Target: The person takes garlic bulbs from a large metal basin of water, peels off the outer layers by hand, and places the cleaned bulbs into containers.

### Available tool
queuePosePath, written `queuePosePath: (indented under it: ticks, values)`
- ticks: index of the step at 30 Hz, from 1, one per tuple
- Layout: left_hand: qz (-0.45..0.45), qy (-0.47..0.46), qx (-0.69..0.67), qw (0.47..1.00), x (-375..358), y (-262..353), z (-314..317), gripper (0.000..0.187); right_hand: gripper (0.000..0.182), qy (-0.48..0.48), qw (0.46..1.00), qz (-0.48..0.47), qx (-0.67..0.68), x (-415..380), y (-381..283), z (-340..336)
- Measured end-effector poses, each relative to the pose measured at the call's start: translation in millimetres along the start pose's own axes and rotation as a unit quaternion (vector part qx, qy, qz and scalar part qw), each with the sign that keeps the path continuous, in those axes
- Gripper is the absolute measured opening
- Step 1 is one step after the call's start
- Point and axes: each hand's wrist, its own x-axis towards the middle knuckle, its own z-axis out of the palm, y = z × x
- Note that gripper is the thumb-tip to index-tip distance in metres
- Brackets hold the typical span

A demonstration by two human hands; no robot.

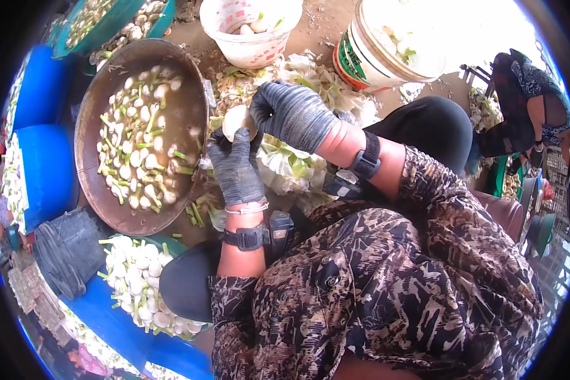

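Observation:
A round white bulb [236, 121] sits between my two gloved hands, above a pile of pale peelings [291, 166]. Grey-gloved, my left hand [234, 168] grips the bulb from below with its thumb on the front. My right hand [294, 117] is at the bulb's upper right, its fingers curled in; whether they pinch a piece of skin is hidden. Just left of my hands stands a wide brown basin [87, 145] of murky water with many white bulbs on green stems [142, 139] in it.
A white bucket [253, 54] and a larger white bucket [354, 57] stand ahead. Trimmed bulbs [139, 278] are heaped by my left knee. Blue containers [44, 171] line the left. Another person [544, 101] is at the far right.

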Motion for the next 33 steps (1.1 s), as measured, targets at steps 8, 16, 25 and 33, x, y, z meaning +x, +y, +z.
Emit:
queuePosePath:
  ticks: [8,16,25,33]
  values:
    - [-0.032,-0.115,-0.139,0.983,4.8,7.2,-16.7,0.029,0.023,-0.121,0.940,0.194,0.252,13.0,23.3,10.1]
    - [-0.141,-0.116,-0.229,0.956,13.4,9.7,-36.3,0.041,0.026,0.095,0.994,-0.033,-0.052,17.0,41.0,-19.2]
    - [-0.053,-0.136,0.030,0.989,-6.1,19.7,-21.0,0.045,0.017,0.011,0.980,-0.187,-0.073,-2.6,-3.9,-9.3]
    - [-0.001,-0.267,0.285,0.921,-1.3,38.7,-40.7,0.055,0.021,-0.139,0.982,0.064,0.110,-5.4,1.7,-1.2]
